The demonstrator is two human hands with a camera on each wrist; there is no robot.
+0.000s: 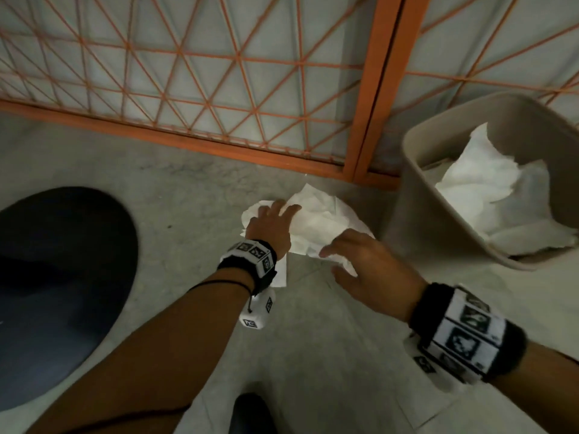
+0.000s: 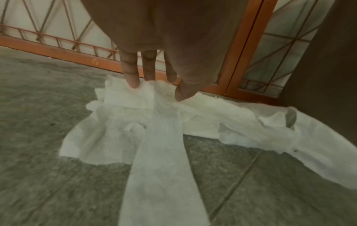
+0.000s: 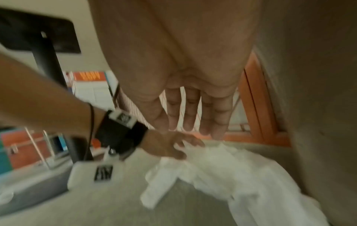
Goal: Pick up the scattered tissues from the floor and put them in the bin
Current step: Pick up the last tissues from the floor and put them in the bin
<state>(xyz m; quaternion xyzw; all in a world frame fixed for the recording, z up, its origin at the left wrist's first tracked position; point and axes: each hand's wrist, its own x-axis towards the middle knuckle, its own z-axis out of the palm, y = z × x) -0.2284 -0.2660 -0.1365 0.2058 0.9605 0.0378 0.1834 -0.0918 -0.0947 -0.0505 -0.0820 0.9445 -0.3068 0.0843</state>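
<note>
Crumpled white tissue sheets (image 1: 316,227) lying on the grey floor (image 1: 188,189), spread from about 10 o'clock to 4 o'clock across the head view, just short of the orange lattice screen (image 1: 194,73). Left hand (image 1: 270,228) already down on the 10 o'clock end, fingertips (image 2: 133,83) and thumb nipping a fold of the paper in the left wrist view. Right hand (image 1: 365,269) hovering just over the 4 o'clock end, fingers (image 3: 218,122) straight and spread, gripping nothing; contact with the sheet impossible to tell. Beige bin (image 1: 416,214) standing at 3 o'clock from the pile, just beside it and nearer the right hand, more tissue (image 1: 488,189) already inside. Looks like a gather-and-scoop from both ends, then a short swing toward 3 o'clock; loose trailing strip (image 2: 164,175) likely to drag or slip out
</note>
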